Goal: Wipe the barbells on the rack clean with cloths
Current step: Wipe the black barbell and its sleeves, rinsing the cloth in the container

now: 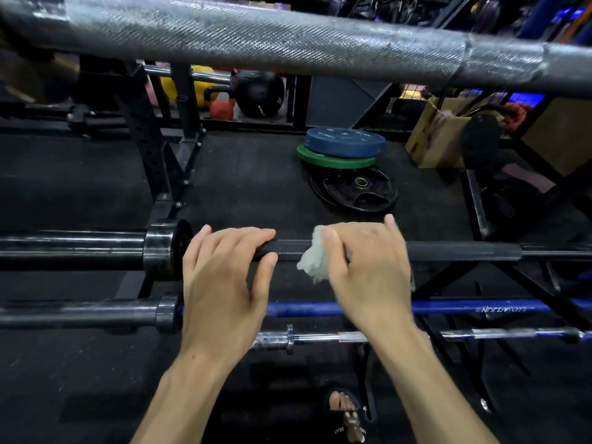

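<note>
A black barbell (461, 250) lies level across the rack in the middle of the view. My left hand (224, 277) grips its shaft just right of the collar (163, 248), fingers over the top and thumb beneath. My right hand (368, 267) holds a crumpled white cloth (312, 262) against the same shaft, to the right of the left hand. Below it rests a barbell with a blue shaft (480, 307), and lower still a thin chrome bar (320, 338). A knurled silver barbell (288, 43) crosses the top of the view, very close.
Stacked weight plates, blue (346, 142) on green on black, lie on the dark rubber floor beyond the rack. A black rack upright (147, 133) stands at left. A black medicine ball (259, 92), a red kettlebell (221, 107) and a cardboard box (439, 139) sit further back. My sandalled foot (346, 415) shows below.
</note>
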Tool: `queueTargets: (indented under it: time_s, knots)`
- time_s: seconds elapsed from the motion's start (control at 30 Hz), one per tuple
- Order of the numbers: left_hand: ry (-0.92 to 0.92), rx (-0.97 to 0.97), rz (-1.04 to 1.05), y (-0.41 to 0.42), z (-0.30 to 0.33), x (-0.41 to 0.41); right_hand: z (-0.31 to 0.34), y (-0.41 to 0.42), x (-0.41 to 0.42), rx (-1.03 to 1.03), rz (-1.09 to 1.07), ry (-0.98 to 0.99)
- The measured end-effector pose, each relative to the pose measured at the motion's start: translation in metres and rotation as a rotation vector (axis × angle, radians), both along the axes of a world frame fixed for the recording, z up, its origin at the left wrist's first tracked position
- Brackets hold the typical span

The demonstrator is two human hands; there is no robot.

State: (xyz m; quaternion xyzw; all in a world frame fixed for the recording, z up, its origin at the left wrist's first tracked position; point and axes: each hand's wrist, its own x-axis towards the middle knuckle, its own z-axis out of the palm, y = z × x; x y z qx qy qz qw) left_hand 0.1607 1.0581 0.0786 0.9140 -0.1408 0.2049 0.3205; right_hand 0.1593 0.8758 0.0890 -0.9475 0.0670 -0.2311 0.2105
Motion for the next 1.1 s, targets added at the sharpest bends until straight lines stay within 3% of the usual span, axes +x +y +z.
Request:
queueTargets:
  time_s: [0.13, 0.43, 0.53, 0.63, 0.7, 0.8, 0.9, 1.1]
  knots:
    - [0.025, -0.028, -0.013, 0.0, 0.0, -0.001, 0.007, -0.014, 0.005, 0.083, -0.128, 0.01]
    - [0.057, -0.182, -0.102, -0.016, 0.013, -0.007, 0.012, 0.02, -0.029, 0.389, 0.156, -0.242]
    - [0.074, -0.263, -0.184, -0.019, 0.013, -0.009, 0.012, 0.025, -0.036, 0.725, 0.216, -0.181]
    - [0.205, -0.539, -0.298, -0.016, 0.021, -0.012, 0.019, 0.017, -0.036, 1.156, 0.389, 0.028]
    - [0.281, -0.694, -0.327, -0.01, 0.028, -0.014, 0.019, 0.008, -0.036, 1.308, 0.552, 0.195]
    - [0.272, -0.617, -0.307, -0.005, 0.036, -0.016, 0.016, 0.004, -0.034, 1.219, 0.685, 0.293]
    - [0.308, -0.603, -0.273, -0.004, 0.042, -0.021, 0.013, 0.002, -0.034, 1.107, 0.679, 0.27]
    - [0.359, -0.512, -0.058, -0.003, 0.05, -0.022, 0.008, 0.004, -0.04, 1.17, 0.682, 0.176]
